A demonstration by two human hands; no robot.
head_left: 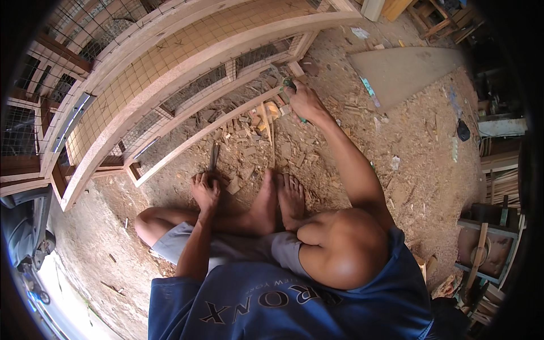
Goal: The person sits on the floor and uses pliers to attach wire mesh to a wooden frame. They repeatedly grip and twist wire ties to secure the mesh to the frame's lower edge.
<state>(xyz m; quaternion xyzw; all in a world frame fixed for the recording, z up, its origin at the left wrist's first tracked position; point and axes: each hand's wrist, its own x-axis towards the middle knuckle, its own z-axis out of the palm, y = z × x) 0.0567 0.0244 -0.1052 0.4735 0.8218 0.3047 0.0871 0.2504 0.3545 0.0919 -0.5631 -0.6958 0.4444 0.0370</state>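
Workshop yard, dirt floor [419, 141] covered w/ wood chips [249, 150] and offcuts. Person sits on ground, bare feet [280, 198] fwd, facing a big timber frame w/ wire mesh [170, 73] lying tilted in front. Left hand [205, 190] closed around handle of a chisel-like tool [213, 156], blade pointing away toward frame's bottom rail, resting low on ground, prob parked for reach. Right hand [306, 102] stretched out to rail end, fingers wrapped on a small greenish tool [290, 85]; exact type can't tell. Grey board [402, 71] lies flat to the right, well apart. Shelving w/ tools [487, 238] at right edge.
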